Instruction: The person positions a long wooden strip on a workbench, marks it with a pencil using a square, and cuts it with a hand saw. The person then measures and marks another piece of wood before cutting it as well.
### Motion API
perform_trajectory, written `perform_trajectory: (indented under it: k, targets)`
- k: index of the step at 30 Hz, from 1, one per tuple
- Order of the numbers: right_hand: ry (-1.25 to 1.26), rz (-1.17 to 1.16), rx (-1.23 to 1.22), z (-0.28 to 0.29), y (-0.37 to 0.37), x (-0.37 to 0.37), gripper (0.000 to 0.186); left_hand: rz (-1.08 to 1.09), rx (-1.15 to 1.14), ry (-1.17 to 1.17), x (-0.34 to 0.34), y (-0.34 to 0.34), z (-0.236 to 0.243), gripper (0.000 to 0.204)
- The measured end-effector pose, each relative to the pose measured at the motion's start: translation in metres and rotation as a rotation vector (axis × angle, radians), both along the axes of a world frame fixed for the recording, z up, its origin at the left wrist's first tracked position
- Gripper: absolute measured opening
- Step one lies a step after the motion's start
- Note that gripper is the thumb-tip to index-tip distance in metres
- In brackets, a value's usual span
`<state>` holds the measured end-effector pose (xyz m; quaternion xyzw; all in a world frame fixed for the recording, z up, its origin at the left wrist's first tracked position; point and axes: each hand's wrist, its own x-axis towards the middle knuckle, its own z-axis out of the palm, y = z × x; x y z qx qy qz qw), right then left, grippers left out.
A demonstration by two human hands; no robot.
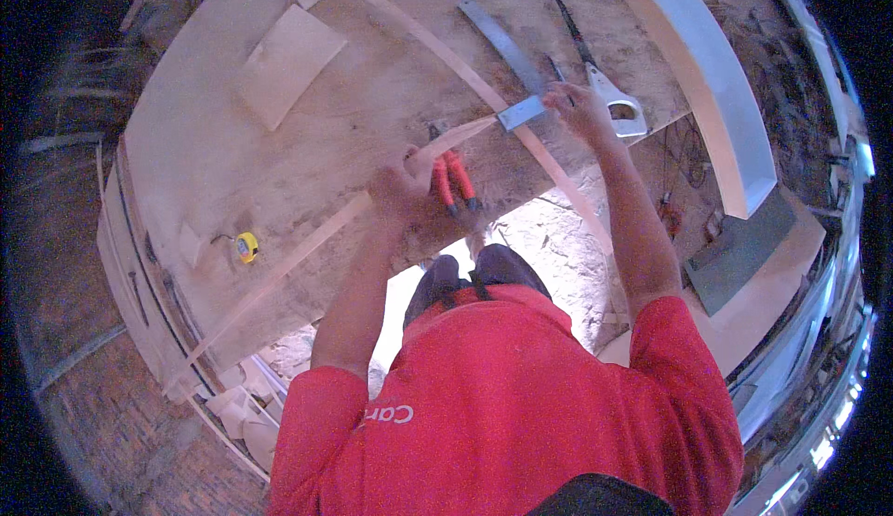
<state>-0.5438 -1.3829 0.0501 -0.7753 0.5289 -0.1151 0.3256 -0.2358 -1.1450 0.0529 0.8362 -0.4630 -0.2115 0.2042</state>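
My left hand (pixel 402 186) is closed round a long thin wooden strip (pixel 312 244), which slants from the lower left up to a metal try square (pixel 523 113). The square's long blade (pixel 502 40) points up and away across the bench. Beside the square, the fingers of my right hand (pixel 579 112) are bent together, with a thin dark pencil-like stick (pixel 556 69) poking out above them. Red-handled pliers (pixel 453 181) lie just right of my left hand. A second wooden strip (pixel 437 46) passes under the square and runs over the bench's near edge.
The wooden bench (pixel 372 135) carries a handsaw (pixel 609 98) beyond my right hand, a yellow tape measure (pixel 246 247) at left, and a thin flat panel (pixel 290 65) farther back. At right stands a large curved panel (pixel 716 79). Sheets (pixel 744 260) lean below it.
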Motion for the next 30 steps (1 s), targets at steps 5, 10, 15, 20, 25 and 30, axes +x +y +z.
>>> perform_trajectory:
  k: [5,10,15,20,25,30]
  targets:
    - [0.283,-0.102,-0.425,0.023,0.016,-0.04,0.043,0.037,-0.144,-0.064,-0.005,-0.026,-0.008,0.038]
    - [0.292,-0.169,-0.441,-0.005,0.015,-0.092,0.037,-0.006,-0.182,-0.064,-0.007,-0.031,-0.034,0.035]
    - [0.489,-0.105,-0.369,0.01,0.015,-0.08,0.035,0.016,-0.037,0.059,0.001,-0.033,-0.045,0.034]
    - [-0.174,-0.436,-0.242,-0.016,0.01,-0.123,0.024,0.014,-0.04,0.022,-0.007,-0.035,-0.041,0.036]
    - [-0.739,-0.603,-0.05,0.056,0.089,-0.09,0.017,0.005,-0.063,-0.032,-0.009,-0.029,-0.026,0.037]
    - [-0.791,-0.704,-0.087,0.08,0.192,-0.076,0.016,-0.043,-0.077,-0.011,-0.028,-0.013,0.03,0.036]
